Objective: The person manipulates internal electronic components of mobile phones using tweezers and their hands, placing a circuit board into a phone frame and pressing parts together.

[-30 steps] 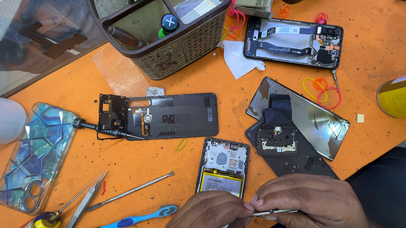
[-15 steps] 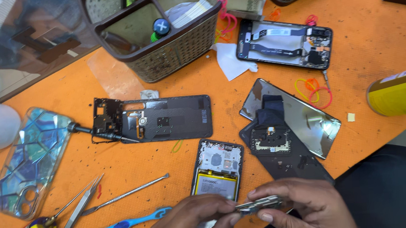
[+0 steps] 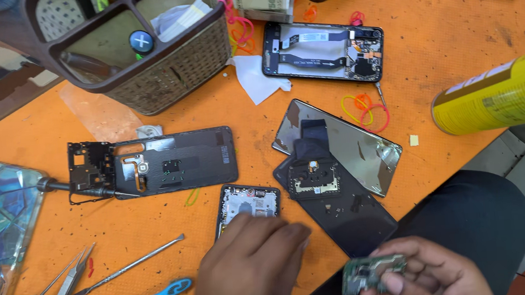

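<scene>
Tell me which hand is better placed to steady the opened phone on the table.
Left, probably. The left hand already lies over the opened phone, while the right hand is off the table edge, pinching a small green circuit board.

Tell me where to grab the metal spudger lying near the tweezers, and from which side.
Grip the spudger mid-shaft from above, pinching across its thin rod. It lies flat and slanted on the orange table; the middle is clear, while its lower end sits close to the tweezers.

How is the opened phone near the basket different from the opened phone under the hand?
The opened phone near the basket lies sideways, untouched and fully visible. The opened phone under the left hand lies lengthwise toward the person, its lower part covered by that left hand. Both lie open on the orange table, insides showing.
</scene>
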